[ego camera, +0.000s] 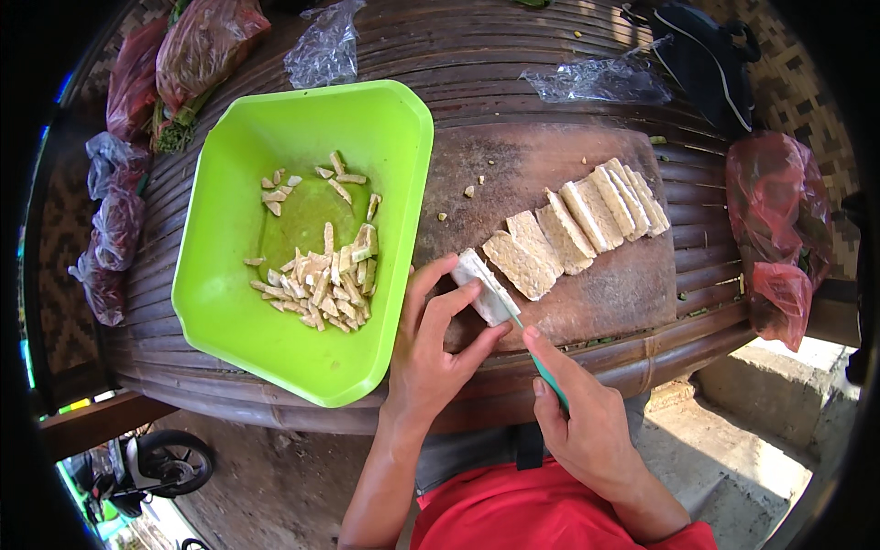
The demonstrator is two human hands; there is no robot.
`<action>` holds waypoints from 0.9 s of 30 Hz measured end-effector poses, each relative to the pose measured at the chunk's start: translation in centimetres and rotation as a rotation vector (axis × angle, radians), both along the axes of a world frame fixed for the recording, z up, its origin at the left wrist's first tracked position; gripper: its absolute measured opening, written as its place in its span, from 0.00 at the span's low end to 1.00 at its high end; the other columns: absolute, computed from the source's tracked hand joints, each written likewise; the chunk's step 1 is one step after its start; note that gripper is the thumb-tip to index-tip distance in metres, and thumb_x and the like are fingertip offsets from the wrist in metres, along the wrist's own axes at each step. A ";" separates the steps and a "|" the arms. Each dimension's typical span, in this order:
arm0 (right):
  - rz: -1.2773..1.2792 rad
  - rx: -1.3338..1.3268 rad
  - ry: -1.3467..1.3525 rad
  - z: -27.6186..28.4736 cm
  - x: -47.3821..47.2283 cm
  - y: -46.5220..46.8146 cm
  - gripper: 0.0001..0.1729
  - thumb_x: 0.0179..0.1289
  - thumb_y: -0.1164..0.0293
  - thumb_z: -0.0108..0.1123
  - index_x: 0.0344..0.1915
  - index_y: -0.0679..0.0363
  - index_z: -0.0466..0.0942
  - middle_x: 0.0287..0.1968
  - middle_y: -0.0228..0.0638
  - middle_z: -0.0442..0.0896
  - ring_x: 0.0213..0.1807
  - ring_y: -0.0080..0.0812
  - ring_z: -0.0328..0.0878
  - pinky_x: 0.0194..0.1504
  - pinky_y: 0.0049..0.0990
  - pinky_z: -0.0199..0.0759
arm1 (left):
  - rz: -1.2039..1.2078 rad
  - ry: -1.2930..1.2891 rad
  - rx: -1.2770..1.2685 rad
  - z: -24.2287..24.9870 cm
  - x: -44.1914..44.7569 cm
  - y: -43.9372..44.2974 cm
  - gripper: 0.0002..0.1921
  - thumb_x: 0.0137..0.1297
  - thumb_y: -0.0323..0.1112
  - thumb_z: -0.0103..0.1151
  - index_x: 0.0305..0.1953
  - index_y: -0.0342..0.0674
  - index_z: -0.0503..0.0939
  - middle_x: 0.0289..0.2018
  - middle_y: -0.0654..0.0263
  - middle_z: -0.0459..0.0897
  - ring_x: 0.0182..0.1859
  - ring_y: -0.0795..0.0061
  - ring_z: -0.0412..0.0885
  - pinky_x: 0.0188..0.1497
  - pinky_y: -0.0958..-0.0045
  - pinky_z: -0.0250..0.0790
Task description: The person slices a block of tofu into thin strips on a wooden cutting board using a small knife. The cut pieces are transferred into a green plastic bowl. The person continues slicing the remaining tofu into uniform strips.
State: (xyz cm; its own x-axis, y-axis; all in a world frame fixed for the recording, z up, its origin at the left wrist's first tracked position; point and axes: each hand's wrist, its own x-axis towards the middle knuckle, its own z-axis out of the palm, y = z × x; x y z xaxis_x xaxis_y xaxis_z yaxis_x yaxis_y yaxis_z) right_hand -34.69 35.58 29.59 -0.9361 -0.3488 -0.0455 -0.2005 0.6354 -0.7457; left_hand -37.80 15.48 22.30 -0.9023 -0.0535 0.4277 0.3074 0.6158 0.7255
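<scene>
My left hand [440, 337] grips a pale block of tempeh [482, 289] by its ends at the near left of a worn wooden cutting board [474, 158]. In my right hand [584, 426] is a knife with a green handle [550, 378], its blade against the block's right edge and mostly hidden. Just right of the block, a row of tempeh slices [581, 220] leans across the board towards its far right. Beside my left hand stands a lime-green plastic basin [227, 289] holding a heap of cut tempeh strips [323, 282].
The table is of dark bamboo slats [467, 48]. Clear plastic bags [598, 79] lie at the back. Red bags [206, 55] with greens and several small tied bags [117, 230] line the left. A red plastic bag [777, 213] and a dark bag [701, 62] are at right.
</scene>
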 end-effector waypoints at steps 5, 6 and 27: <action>0.005 -0.002 -0.016 0.1 -0.3 0.0 0.40 0.71 0.77 0.63 0.81 0.45 0.67 0.38 0.42 0.85 0.33 0.48 0.86 0.34 0.44 0.83 | -0.011 0.009 0.000 0.1 -0.1 0.0 0.30 0.51 0.31 0.86 0.56 0.41 0.83 0.67 0.53 0.78 0.64 0.49 0.81 0.63 0.54 0.78; 0.005 -0.004 -0.012 0.0 -0.4 -0.1 0.40 0.71 0.77 0.63 0.81 0.45 0.67 0.38 0.42 0.86 0.33 0.48 0.86 0.34 0.44 0.83 | -0.012 0.015 0.002 0.1 -0.1 0.0 0.30 0.51 0.31 0.86 0.56 0.41 0.83 0.67 0.53 0.78 0.64 0.49 0.81 0.63 0.54 0.78; 0.033 0.081 -0.070 1.0 -2.3 -0.9 0.37 0.72 0.76 0.63 0.79 0.49 0.68 0.39 0.48 0.89 0.35 0.53 0.89 0.34 0.48 0.83 | -0.005 0.010 -0.002 0.1 -0.4 0.0 0.30 0.50 0.29 0.85 0.56 0.40 0.84 0.65 0.54 0.80 0.63 0.50 0.82 0.62 0.55 0.78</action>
State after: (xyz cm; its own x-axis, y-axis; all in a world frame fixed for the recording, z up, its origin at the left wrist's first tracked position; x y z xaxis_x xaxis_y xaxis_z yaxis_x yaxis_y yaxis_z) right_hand -36.95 34.67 30.59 -0.9179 -0.3715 -0.1393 -0.1713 0.6879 -0.7053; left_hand -38.15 15.48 22.38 -0.8980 -0.0482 0.4373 0.3181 0.6155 0.7211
